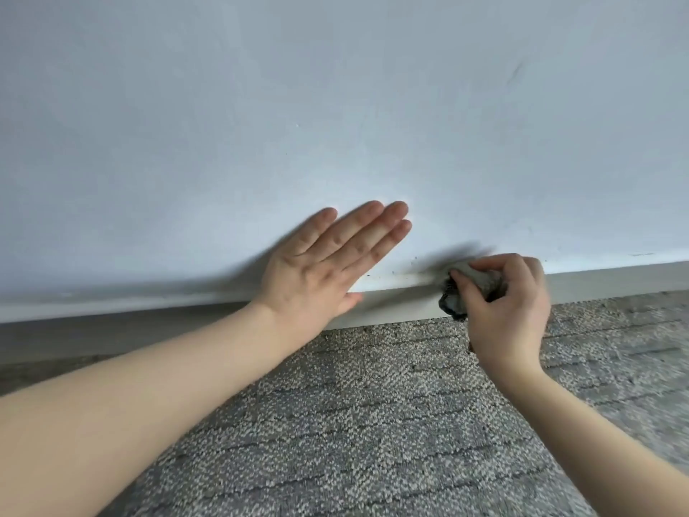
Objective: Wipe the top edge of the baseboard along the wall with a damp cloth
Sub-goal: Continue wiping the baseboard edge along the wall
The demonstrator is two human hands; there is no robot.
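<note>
A white baseboard [402, 300] runs along the foot of a pale wall [335, 106], from the left edge to the right edge of the view. My right hand [507, 311] is closed around a bunched grey and dark cloth [453, 304], pressing it against the top edge and face of the baseboard. My left hand [328, 263] lies flat on the wall just above the baseboard, left of the cloth, fingers together and pointing up and right. Small dark specks sit on the baseboard's top edge between the two hands.
Grey patterned carpet [373, 423] covers the floor below the baseboard. The wall carries faint scuff marks at the upper right [516, 72]. The baseboard to the left lies in shadow.
</note>
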